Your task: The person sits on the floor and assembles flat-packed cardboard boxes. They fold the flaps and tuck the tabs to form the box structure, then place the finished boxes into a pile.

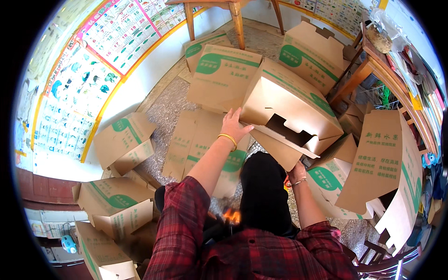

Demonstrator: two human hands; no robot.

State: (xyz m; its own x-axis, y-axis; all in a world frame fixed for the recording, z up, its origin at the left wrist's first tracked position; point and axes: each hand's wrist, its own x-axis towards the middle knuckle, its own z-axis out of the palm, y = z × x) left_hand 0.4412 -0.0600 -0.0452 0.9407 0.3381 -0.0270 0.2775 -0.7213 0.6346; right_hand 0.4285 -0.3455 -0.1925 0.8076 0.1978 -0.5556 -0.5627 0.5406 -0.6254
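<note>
Gripping the carton point(291, 105)'s edges, both hands' fingers close: left hand point(232, 125), right hand point(297, 173).

Two hands are at work: the left hand point(232, 125) in the middle of the frame, the right hand point(297, 173) lower and to the right, together on one opened cardboard box point(291, 109) at centre. One gold bangle point(228, 139) circles the left wrist, one bracelet point(299, 182) the right. About ten more cardboard boxes, folded or flat, ring the scene: three at lower left point(113, 198), one at left point(123, 140), four along the top point(226, 77), two or more at right point(380, 161). Two wall charts point(88, 60) fill the upper left. One wooden table point(375, 67) stands at upper right.
</note>
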